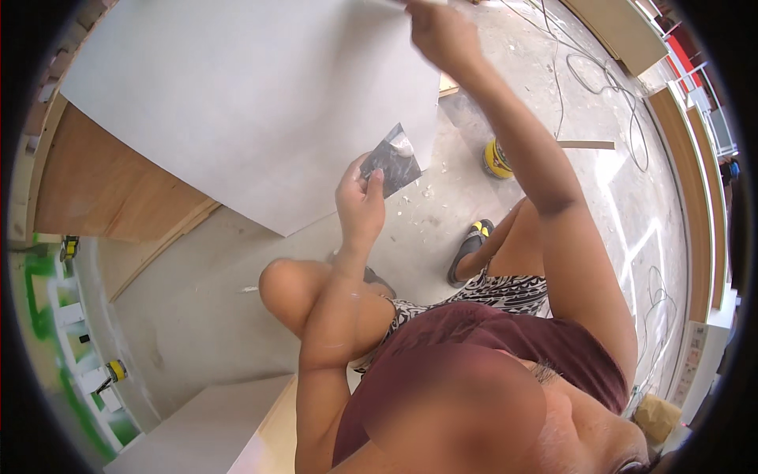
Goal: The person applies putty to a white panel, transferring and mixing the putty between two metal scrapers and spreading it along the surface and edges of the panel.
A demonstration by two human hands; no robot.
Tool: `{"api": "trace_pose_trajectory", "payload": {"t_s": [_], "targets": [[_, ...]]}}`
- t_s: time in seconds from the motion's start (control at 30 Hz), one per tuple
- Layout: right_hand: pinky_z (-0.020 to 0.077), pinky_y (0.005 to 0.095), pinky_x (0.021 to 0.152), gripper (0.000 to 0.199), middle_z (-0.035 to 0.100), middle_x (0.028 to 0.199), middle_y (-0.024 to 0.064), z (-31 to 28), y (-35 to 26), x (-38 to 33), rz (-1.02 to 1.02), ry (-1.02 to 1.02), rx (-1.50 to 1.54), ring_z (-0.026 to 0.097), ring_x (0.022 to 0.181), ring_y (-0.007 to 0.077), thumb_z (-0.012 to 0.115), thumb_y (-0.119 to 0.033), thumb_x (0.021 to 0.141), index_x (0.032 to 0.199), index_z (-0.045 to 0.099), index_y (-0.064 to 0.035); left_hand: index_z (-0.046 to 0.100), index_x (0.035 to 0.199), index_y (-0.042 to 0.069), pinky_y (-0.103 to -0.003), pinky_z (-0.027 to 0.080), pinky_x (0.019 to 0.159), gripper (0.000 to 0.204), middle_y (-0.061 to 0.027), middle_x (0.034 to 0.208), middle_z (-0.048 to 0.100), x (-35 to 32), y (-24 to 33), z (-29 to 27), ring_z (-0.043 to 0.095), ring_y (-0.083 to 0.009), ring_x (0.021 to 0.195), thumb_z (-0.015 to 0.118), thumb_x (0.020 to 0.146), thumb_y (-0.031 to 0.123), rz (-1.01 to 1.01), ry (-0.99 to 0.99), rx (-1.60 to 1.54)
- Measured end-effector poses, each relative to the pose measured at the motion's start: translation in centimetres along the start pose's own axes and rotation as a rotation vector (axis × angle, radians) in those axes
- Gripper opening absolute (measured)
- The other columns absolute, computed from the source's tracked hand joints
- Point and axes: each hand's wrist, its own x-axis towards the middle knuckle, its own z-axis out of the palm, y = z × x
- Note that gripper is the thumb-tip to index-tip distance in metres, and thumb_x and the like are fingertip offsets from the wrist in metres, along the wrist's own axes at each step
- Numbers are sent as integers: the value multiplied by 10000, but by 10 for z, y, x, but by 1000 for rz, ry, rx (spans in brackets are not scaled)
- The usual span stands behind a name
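My left hand (362, 204) grips a dark, square, flat plate (392, 167) between thumb and fingers. A white dab of paste and pale smears lie on the plate, which is held in front of the near right corner of a large white panel (237, 103). Over the panel's far right edge, my right hand (444, 35) is closed in a fist around a thin dark flat tool. Most of that tool is cut off by the top of the picture. A blurred dark shadow falls across the panel beside it.
A yellow and black tub (497, 160) stands on the concrete floor, right of the panel. Loose cables (604, 75) and a thin strip (586, 145) lie beyond it. Brown plywood (103, 174) is at left, wooden boards (683, 166) at right. Pale scraps dot the floor near my feet.
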Motion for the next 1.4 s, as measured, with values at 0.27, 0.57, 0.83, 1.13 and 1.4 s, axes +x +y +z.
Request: {"api": "trace_pose_trajectory", "payload": {"t_s": [0.27, 0.57, 0.83, 1.13, 1.4], "targets": [[446, 425, 987, 337, 648, 1100, 267, -40, 75, 102, -157, 449, -47, 607, 1117, 376, 510, -72, 830, 1116, 680, -18, 537, 1250, -76, -245, 495, 831, 298, -131, 1052, 681, 1, 1, 4, 654, -127, 915, 505, 959, -17, 42, -20, -40], [558, 481, 735, 402, 691, 951, 242, -16, -8, 71, 205, 119, -86, 692, 847, 384, 469, -65, 906, 1281, 602, -122, 537, 1248, -68, -235, 500, 797, 296, -113, 1062, 677, -3, -5, 7, 651, -112, 897, 506, 957, -24, -1, -42, -61], [558, 421, 833, 411, 668, 1182, 80, 79, -24, -42, -289, 190, -258, 630, 1116, 272, 582, -153, 868, 1274, 600, -212, 579, 1213, -40, -237, 424, 570, 286, -57, 724, 655, -11, -15, 21, 514, -60, 590, 561, 936, 26, -44, -113, 124], [539, 396, 759, 342, 673, 1108, 151, 1, 40, 37, 251, -33, 94, 649, 1006, 313, 548, -85, 853, 1185, 628, -87, 584, 1210, -31, -242, 431, 560, 284, -58, 739, 653, -15, -3, 7, 524, -70, 583, 563, 932, 23, -63, -89, 199], [472, 394, 931, 365, 655, 1086, 285, -47, 50, 108, 145, 310, 97, 633, 1088, 362, 569, -99, 815, 1155, 651, 9, 574, 1211, -47, -238, 452, 578, 284, -77, 813, 681, -11, -18, 6, 586, -76, 632, 557, 935, 17, 25, -79, 97]]}}
